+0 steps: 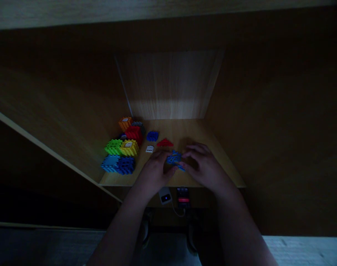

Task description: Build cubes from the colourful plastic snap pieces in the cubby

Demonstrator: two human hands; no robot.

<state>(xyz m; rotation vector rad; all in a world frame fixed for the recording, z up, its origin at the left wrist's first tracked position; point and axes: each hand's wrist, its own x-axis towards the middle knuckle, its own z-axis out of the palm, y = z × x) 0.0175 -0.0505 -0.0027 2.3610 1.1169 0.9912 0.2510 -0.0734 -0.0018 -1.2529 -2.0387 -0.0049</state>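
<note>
Both hands meet over the front middle of a small wooden desk (210, 147). My left hand (154, 171) and my right hand (203, 166) pinch the same cluster of blue toothed plastic pieces (174, 159) from either side, fingers curled onto it. The scene is dim, so how the blue pieces join is unclear.
A stack of assembled cubes stands at the left: orange (125, 122), red (134, 133), green (113, 146), yellow (129, 147), light blue (110, 163), dark blue (125, 165). Loose on the desk lie a blue piece (152, 136), a red triangular piece (164, 142), a white piece (149, 149). Two small devices (174, 196) hang below the front edge.
</note>
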